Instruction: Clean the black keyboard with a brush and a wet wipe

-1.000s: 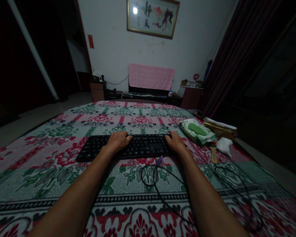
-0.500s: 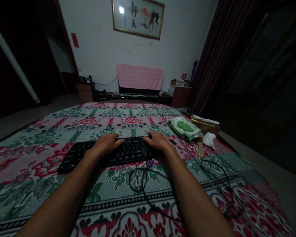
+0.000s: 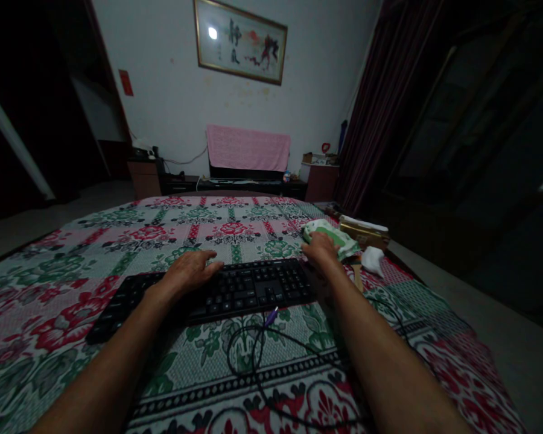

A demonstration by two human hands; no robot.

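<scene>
A black keyboard (image 3: 257,288) lies aslant on the flowered cloth (image 3: 203,361). My left hand (image 3: 189,270) rests over its left-middle part, thumb and forefinger apart; the other fingers are partly hidden. Just past the keyboard's right end is my right hand (image 3: 321,250), its thumb and forefinger spread. It overlaps the near side of a green and white wipes pack (image 3: 344,244), and I cannot tell whether they touch. A black cable (image 3: 294,340) with a purple plug (image 3: 271,316) loops in front of the keyboard.
Right of the wipes pack stand a gold tissue box (image 3: 364,232) and a crumpled white tissue (image 3: 373,261). A wooden-handled brush (image 3: 358,277) is partly behind my right forearm. Beyond the table, a pink towel (image 3: 248,147) covers a screen by the wall.
My right hand has left the keyboard and moved right to the wipes pack. My left hand stays on the keyboard. The view has shifted slightly.
</scene>
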